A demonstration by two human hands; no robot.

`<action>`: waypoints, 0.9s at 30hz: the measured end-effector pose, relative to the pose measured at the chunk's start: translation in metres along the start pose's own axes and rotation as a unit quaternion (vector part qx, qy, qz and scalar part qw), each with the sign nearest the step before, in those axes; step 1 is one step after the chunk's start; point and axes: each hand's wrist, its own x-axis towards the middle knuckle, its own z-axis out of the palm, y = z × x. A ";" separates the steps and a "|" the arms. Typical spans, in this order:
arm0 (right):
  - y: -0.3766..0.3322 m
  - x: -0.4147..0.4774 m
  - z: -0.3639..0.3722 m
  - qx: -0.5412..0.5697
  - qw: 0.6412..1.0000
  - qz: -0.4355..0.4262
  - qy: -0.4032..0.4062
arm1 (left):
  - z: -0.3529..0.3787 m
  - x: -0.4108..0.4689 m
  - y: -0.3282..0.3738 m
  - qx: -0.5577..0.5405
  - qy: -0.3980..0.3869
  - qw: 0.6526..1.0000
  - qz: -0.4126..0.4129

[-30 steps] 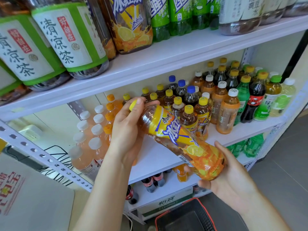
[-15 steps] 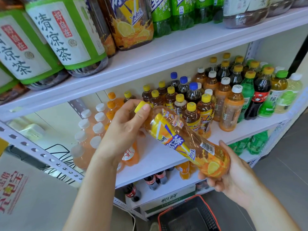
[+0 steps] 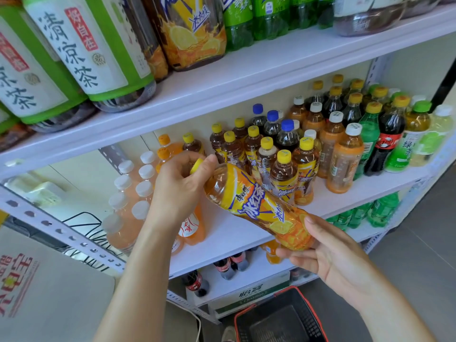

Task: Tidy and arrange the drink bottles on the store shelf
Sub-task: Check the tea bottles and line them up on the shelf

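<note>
Grip, left hand (image 3: 180, 193): we clasp the neck, fingers wrapped over the yellow cap (image 3: 197, 166), thumb pressed on the shoulder.
Grip, right hand (image 3: 330, 257): we cup the base from below, fingers curled under it, thumb laid along the label's side.
Item held: one iced tea bottle (image 3: 256, 206), off the shelf. It is in the air before the front edge of the middle shelf (image 3: 234, 233), between the orange drink bottles (image 3: 191, 229) at left and the yellow-capped iced tea row (image 3: 283, 174) at right.
Change: over the last second the bottle has rolled about its own length between our hands. The barcode side showed half a second ago; the name side faces us now.
Reading: we judge the label is being faced before placing. Standing it up is not yet done.
Orientation: long axis slanted, nearly lying. The cap points up-left toward the shelf back, the base down-right toward us.
Below: a red-rimmed basket (image 3: 278, 291) on the floor.
</note>
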 end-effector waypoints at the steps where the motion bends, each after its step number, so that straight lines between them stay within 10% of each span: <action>1: -0.001 -0.001 0.002 -0.001 1.000 0.007 0.008 | -0.001 0.000 -0.001 0.006 -0.006 1.000 0.000; 11: 0.017 0.015 0.007 0.031 0.997 0.045 0.055 | -0.026 0.001 -0.016 -0.048 -0.135 0.990 -0.015; 17: 0.025 0.038 0.018 -0.188 0.976 0.022 0.105 | -0.035 0.020 -0.019 0.108 -0.102 0.987 0.064; 27: -0.016 0.069 0.031 -0.555 0.761 -0.276 0.191 | -0.006 0.097 -0.071 0.444 -0.051 0.890 0.083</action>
